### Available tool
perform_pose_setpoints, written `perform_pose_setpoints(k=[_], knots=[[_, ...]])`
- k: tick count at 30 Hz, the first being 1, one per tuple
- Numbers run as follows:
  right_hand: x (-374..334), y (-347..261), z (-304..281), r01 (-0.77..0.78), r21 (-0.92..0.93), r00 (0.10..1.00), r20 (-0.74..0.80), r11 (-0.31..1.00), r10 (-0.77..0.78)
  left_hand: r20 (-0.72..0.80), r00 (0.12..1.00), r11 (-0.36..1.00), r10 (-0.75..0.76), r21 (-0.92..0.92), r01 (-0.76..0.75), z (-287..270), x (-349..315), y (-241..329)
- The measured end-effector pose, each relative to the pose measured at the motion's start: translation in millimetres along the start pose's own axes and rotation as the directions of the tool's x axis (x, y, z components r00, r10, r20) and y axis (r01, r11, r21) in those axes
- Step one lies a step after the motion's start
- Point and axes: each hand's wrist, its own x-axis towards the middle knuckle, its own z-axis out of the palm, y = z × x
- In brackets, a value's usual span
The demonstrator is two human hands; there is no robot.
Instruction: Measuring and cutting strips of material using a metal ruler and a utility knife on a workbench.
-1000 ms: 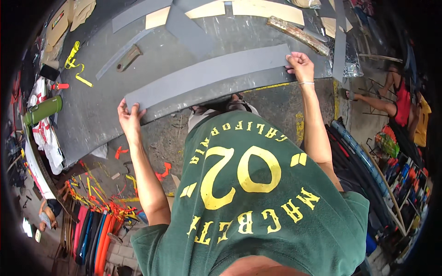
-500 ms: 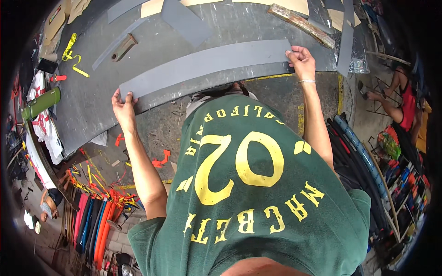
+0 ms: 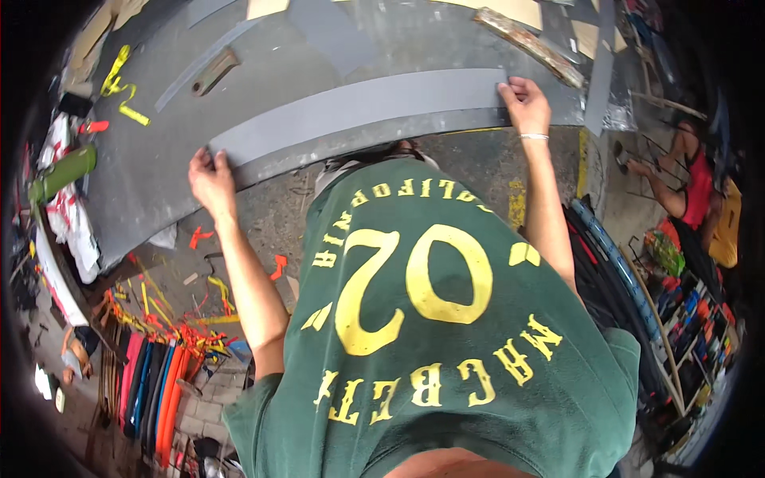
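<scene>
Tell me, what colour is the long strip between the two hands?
The strip is plain grey; the head view shows it.

A long, narrow, plain grey strip [image 3: 358, 105] is stretched out smooth and unfolded from left to right along the near edge of the dark table [image 3: 159, 175], its broad face up, a little of the tabletop showing on its near side.

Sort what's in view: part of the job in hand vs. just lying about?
Part of the job, it seems:
long gray strip
left hand and right hand, at its ends
dark tabletop, beneath it

Apparently lying about:
yellow strap
green roll, far left
worn, flaking bar
</scene>
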Motion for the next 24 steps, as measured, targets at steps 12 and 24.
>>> perform_pose_setpoints(k=[12,24], knots=[[2,-6,-4,0.016,-0.007,0.998,0.063,1.000,-0.016,0.057,0.971,0.940,-0.231,-0.245,0.238,-8,11,-35],[29,29,-3,-0.087,0.100,0.989,0.129,0.991,0.073,0.108,0.943,0.863,-0.314,-0.381,0.331,-10,12,-1]])
